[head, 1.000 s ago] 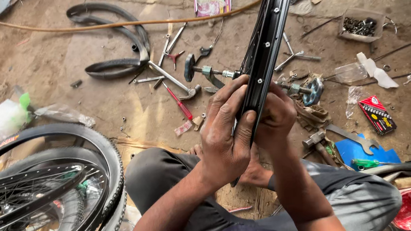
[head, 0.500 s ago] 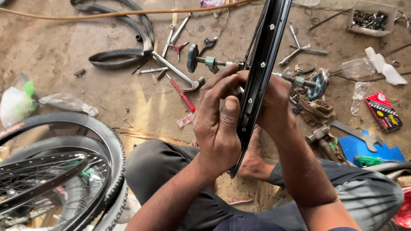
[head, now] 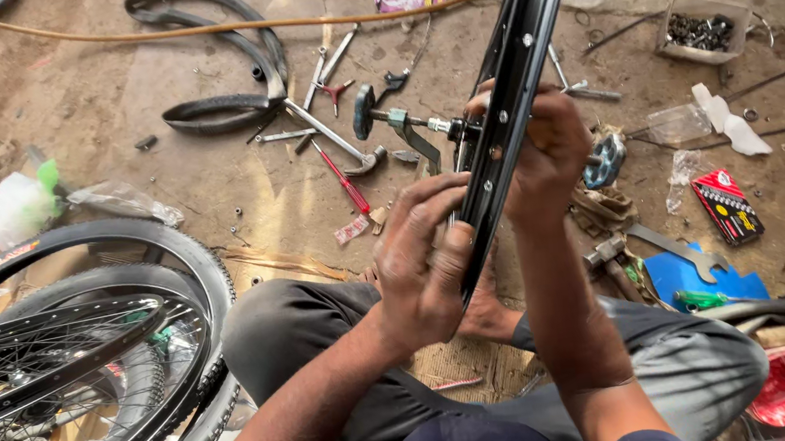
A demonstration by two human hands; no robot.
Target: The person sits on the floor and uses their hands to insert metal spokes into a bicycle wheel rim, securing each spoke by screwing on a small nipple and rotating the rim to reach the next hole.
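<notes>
Two hands clamp one black rim (head: 517,93) | left hand (head: 426,265) wraps its lower edge, fingers closed on it | right hand (head: 547,153) grips higher up, the nearer to the rim's middle | rim's long axis runs from the lap up and away, tilted right | rim's top cut off; wheel (head: 79,356) well left of rim; fingertips behind rim hidden.

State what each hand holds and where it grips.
Both hold the black rim. The left hand grips its lower edge; the right hand wraps the side higher up.
</notes>
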